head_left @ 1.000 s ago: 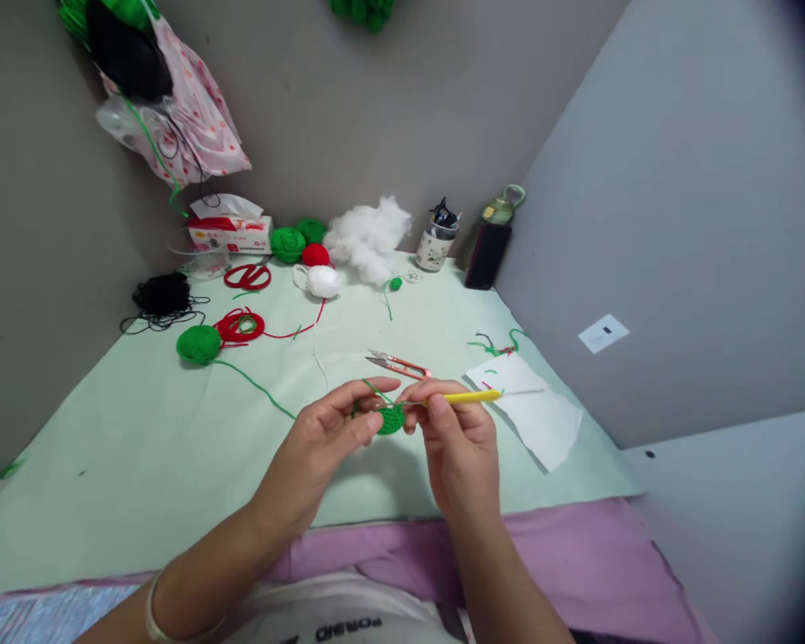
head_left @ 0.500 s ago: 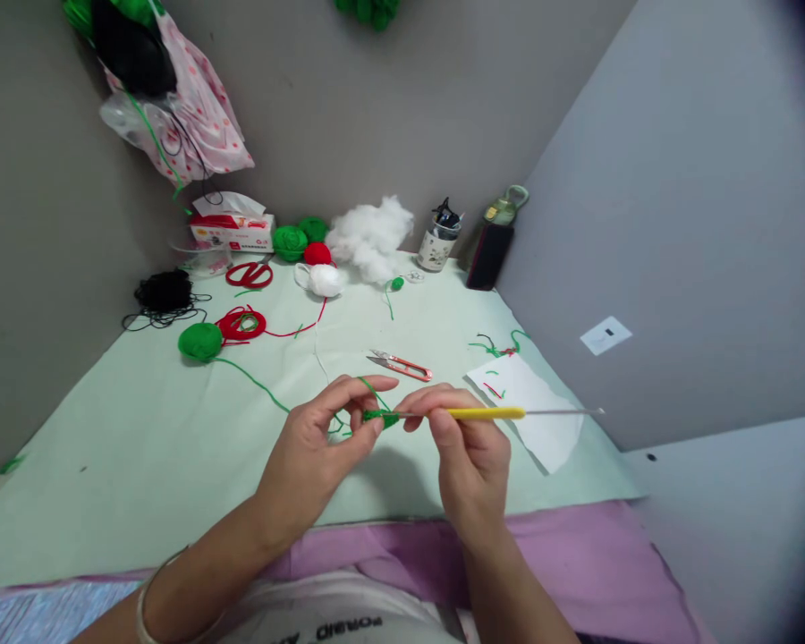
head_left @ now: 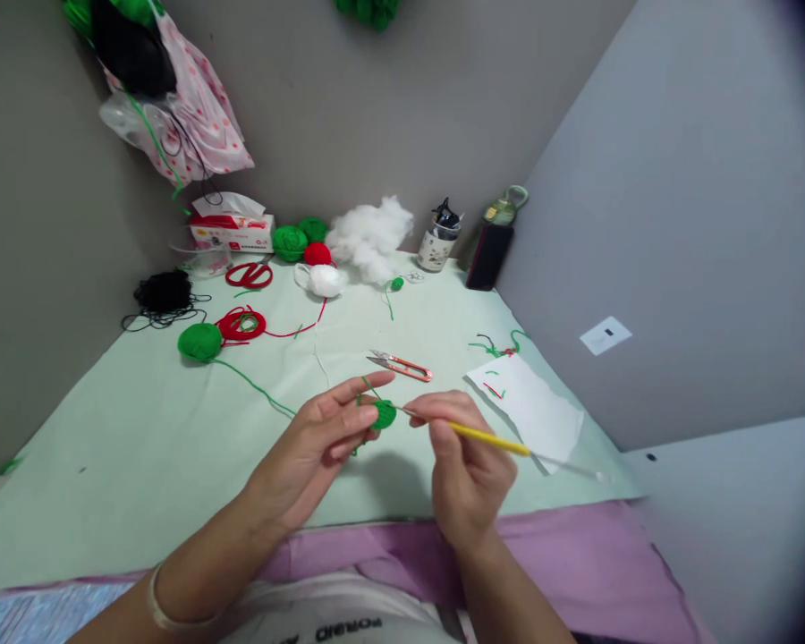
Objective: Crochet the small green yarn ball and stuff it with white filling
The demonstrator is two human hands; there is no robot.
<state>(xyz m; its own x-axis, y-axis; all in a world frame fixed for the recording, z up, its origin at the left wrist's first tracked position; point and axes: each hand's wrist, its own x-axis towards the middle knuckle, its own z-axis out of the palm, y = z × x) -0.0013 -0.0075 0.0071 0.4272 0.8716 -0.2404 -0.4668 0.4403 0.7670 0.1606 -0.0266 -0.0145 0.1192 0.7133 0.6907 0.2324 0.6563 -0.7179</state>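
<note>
My left hand [head_left: 332, 425] pinches a small round green crochet piece [head_left: 385, 414] between thumb and fingers, with green yarn looped over the raised index finger. My right hand [head_left: 470, 456] is closed around the yellow grip of a crochet hook [head_left: 487, 436]. The hook's thin metal tip meets the top right edge of the crochet piece; its other metal end points down to the right and is blurred. From the left hand, the working yarn runs back to a green yarn ball [head_left: 199, 342] on the left of the table.
Orange thread snips [head_left: 400, 365] lie just beyond my hands. White paper [head_left: 529, 416] with yarn scraps is on the right. Farther back are red-handled scissors [head_left: 249, 275], black yarn [head_left: 164, 292], white stuffing [head_left: 372, 237], a pen cup [head_left: 438, 246] and a phone [head_left: 490, 257].
The crochet piece has turned so its flat round face shows. The hook's rear end has swung downward, and my left thumb has moved up over the piece.
</note>
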